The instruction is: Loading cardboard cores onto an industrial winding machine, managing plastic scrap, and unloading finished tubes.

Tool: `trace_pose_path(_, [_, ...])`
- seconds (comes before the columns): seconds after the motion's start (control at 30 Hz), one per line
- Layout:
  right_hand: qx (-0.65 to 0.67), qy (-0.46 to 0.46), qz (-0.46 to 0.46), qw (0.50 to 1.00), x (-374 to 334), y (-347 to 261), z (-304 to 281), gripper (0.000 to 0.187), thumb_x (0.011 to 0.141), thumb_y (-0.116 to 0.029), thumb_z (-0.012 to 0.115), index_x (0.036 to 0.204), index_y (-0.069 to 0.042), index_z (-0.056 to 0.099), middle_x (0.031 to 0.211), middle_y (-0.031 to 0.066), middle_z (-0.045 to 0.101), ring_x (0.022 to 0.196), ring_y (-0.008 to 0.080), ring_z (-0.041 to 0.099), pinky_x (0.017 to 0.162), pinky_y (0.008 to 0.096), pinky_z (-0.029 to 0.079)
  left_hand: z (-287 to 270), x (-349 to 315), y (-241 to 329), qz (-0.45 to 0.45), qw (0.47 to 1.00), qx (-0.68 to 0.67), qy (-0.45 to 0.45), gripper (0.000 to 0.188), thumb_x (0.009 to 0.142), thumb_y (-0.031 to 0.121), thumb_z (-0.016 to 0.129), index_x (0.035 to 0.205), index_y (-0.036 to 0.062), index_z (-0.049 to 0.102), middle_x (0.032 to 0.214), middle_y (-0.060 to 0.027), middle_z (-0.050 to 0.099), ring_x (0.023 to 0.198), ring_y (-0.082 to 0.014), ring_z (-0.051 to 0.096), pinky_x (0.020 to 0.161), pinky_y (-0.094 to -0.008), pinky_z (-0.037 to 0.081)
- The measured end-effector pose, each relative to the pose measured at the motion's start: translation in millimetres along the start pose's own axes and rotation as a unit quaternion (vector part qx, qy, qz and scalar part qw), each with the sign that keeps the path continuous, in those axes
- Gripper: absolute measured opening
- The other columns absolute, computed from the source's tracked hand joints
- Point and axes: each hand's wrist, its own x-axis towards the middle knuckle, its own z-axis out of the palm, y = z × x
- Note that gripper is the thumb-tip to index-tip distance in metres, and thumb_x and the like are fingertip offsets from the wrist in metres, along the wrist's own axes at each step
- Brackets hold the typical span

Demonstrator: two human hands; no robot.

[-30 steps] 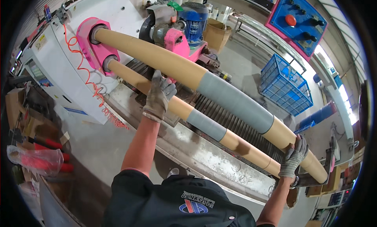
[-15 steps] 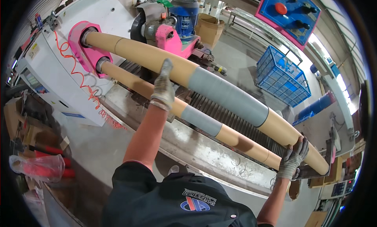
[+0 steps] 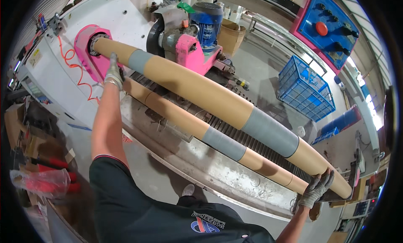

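Note:
A thick cardboard tube [image 3: 197, 87] lies slanted across the machine from far left to near right, with grey lengths showing between its tan parts. Parallel below it runs a thinner cardboard tube [image 3: 172, 108], with one grey band. My left hand [image 3: 113, 75], in a light glove, is at the far-left ends of both tubes. Its visible fingers reach up straight against the thick tube; part of the hand is hidden. Near the right ends, my gloved right hand [image 3: 317, 188] has its fingers curled against the underside of the thick tube, beside the thin tube's end.
A pink bracket [image 3: 82, 47] on a white cabinet [image 3: 126, 22] carries the left ends. Behind stand a blue motor [image 3: 206, 26] and a blue crate [image 3: 306, 89]. A control panel [image 3: 327, 28] hangs at upper right. An orange coiled hose [image 3: 79, 75] dangles at left.
My left hand has moved left along the tubes. A tan section of the thick tube has slid right, baring a grey strip near the left end. My right hand stays at the right end.

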Motion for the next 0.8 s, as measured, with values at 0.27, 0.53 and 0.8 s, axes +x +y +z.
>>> trace_pose_path(0.27, [-0.061, 0.025, 0.070, 0.995, -14, 10, -2, 0.051, 0.089, -0.031, 0.048, 0.129, 0.000, 0.036, 0.132, 0.0188, 0.036, 0.119, 0.0311, 0.039, 0.096, 0.0378, 0.034, 44, -14, 21, -0.042, 0.998, -0.015, -0.042, 0.052, 0.072, 0.061, 0.058, 0.106, 0.0216, 0.055, 0.099, 0.0017, 0.060, 0.087, -0.0182, 0.057, 0.071, -0.0350, 0.046])
trace_pose_path(0.53, [0.028, 0.069, 0.185, 0.980, -29, 21, 7, 0.053, 0.089, -0.036, 0.046, 0.127, 0.000, 0.037, 0.131, 0.0179, 0.036, 0.122, 0.0299, 0.034, 0.101, 0.0388, 0.028, 61, -47, 17, -0.018, 0.998, -0.039, -0.037, 0.058, 0.069, 0.057, 0.062, 0.108, 0.0155, 0.054, 0.097, -0.0040, 0.061, 0.078, -0.0194, 0.059, 0.065, -0.0329, 0.051])
trace_pose_path(0.8, [0.412, 0.187, 0.531, 0.717, -49, 112, 42, 0.037, 0.075, -0.050, 0.065, 0.092, -0.021, 0.049, 0.066, -0.0029, 0.042, 0.058, 0.0102, 0.043, 0.055, 0.0301, 0.041, 55, -89, -8, -0.067, 0.961, 0.057, -0.263, 0.060, 0.082, 0.051, 0.051, 0.120, 0.0056, 0.047, 0.118, -0.0071, 0.052, 0.102, -0.0198, 0.054, 0.082, -0.0320, 0.048])
